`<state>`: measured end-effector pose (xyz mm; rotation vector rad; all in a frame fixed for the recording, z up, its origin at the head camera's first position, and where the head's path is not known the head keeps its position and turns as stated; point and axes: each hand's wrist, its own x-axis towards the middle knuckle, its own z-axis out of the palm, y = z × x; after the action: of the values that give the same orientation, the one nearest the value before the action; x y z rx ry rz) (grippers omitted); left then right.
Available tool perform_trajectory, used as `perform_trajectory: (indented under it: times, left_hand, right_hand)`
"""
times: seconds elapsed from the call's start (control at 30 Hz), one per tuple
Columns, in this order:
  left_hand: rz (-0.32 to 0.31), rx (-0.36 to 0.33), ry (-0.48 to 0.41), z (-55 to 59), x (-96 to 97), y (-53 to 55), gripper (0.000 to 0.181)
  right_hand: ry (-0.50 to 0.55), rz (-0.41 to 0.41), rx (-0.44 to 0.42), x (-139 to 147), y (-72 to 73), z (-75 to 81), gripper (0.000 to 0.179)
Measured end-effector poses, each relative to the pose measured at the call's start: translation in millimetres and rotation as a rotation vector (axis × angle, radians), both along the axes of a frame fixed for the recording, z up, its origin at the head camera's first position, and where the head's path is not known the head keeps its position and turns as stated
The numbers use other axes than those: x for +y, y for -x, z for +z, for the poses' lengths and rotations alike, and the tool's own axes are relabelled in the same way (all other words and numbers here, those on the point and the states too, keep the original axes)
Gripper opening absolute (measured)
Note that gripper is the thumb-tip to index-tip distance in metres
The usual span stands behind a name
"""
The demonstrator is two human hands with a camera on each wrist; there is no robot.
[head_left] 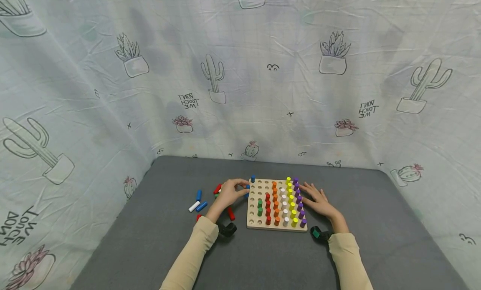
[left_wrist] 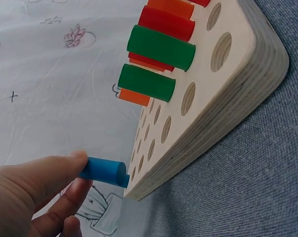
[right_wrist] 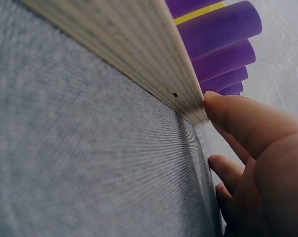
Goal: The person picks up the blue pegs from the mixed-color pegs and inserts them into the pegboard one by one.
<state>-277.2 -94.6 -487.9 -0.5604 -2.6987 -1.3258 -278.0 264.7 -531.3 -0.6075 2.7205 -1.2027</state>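
Well, nearest me on the grey surface [head_left: 270,256], the right hand [head_left: 317,201] is spread beside the pegboard [head_left: 259,226], its thumb against the right edge, by the purple pegs [right_wrist: 220,34]. Across the board, the left hand [head_left: 228,193] pinches a blue peg [left_wrist: 102,170] at the left edge, long axis roughly parallel to the standing pegs; whether its lower end touches wood, I can't tell. Just beyond, another blue peg [head_left: 253,179] stands in the far left corner.

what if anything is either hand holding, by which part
The left hand pinches a blue peg by the end away from the pegboard; the right hand holds nothing.
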Motion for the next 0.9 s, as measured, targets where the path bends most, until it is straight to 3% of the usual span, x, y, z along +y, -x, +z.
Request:
perform_trajectory:
  times: [0.37, 0.9]
  left_hand:
    - [0.021, -0.011, -0.051, 1.5, 2.5, 6.9, 0.018]
    - [0.032, -0.081, -0.052, 4.8, 5.7, 13.9, 0.024]
  right_hand:
    - [0.006, -0.012, 0.003, -1, -1.3, 0.9, 0.055]
    - [0.008, -0.008, -0.014, -1, -0.1, -1.0, 0.055]
